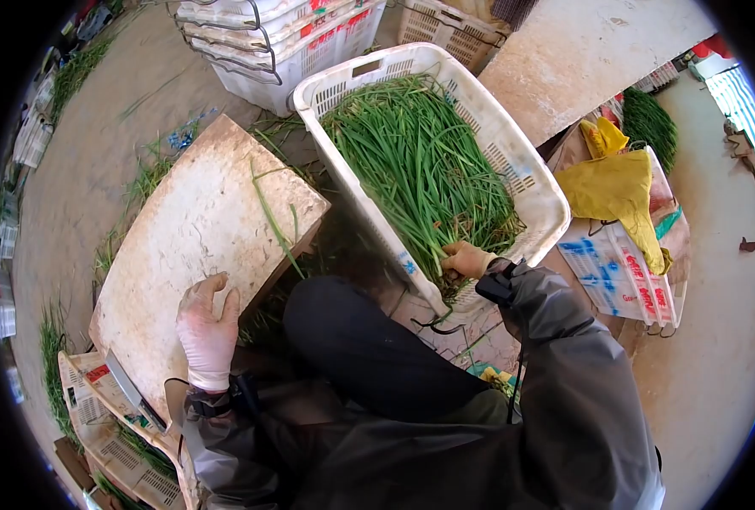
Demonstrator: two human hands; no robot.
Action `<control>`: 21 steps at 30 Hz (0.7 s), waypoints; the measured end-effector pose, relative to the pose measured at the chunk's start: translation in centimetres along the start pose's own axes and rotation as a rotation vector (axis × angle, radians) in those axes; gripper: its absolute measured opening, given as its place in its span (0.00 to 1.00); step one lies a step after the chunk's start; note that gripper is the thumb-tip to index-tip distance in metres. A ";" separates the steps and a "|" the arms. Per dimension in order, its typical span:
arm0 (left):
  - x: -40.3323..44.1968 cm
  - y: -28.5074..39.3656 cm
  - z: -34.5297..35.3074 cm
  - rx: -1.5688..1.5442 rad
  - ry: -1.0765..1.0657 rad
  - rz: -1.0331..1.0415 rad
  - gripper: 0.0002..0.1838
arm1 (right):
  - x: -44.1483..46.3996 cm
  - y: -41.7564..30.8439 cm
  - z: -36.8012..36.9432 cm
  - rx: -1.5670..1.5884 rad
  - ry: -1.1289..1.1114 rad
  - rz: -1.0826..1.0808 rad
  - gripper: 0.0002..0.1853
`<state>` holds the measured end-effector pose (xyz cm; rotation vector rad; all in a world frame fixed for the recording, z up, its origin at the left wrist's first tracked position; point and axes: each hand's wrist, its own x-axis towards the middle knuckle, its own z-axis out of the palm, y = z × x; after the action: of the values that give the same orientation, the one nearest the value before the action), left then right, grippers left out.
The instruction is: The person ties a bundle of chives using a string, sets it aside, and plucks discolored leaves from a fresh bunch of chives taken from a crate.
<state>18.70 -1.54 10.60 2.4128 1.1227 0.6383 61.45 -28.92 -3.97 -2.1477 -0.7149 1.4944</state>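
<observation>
My right hand (pixel 467 260) reaches into the near end of a white plastic basket (pixel 537 194), its fingers closed on the ends of some garlic chives. A thick heap of chives (pixel 424 149) lies in that basket, the long green blades pointing mostly away from me. My left hand (pixel 208 327), in a pale glove with bare fingertips, hovers over or rests on a worn whitish board (pixel 190 225); I cannot tell which. Its thumb stands apart from the loosely bent fingers and nothing is in it. A few loose blades (pixel 274 217) hang across the board's right edge.
A knife (pixel 129 387) lies on the board's near left corner. Stacked white baskets (pixel 288 51) stand beyond the chive basket. At right, a yellow cloth (pixel 611 183) drapes over a white crate (pixel 624 272). Another large board (pixel 594 59) is at upper right. My bent knee (pixel 335 319) sits between board and basket.
</observation>
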 end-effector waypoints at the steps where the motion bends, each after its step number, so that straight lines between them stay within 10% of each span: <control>1: 0.0 0.0 0.0 -0.002 0.001 -0.002 0.13 | 0.2 0.2 0.4 -0.007 0.081 -0.007 0.15; 5: 0.0 0.2 -0.1 0.016 0.000 0.000 0.13 | -1.0 -0.5 1.1 -0.645 0.393 -0.356 0.17; 10: 0.1 0.2 0.3 -0.003 0.012 0.001 0.13 | 0.8 2.0 2.1 -0.790 0.236 -0.202 0.25; 14: 0.1 0.2 0.3 -0.005 0.007 -0.007 0.13 | 0.2 0.5 0.8 0.131 -0.145 0.172 0.23; 21: 0.0 -0.2 0.5 -0.004 0.004 0.004 0.13 | 1.3 1.6 -0.1 0.556 -0.032 0.195 0.13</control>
<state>18.82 -1.45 10.10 2.4117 1.1177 0.6467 62.22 -29.35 -5.88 -1.8001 -0.0724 1.5938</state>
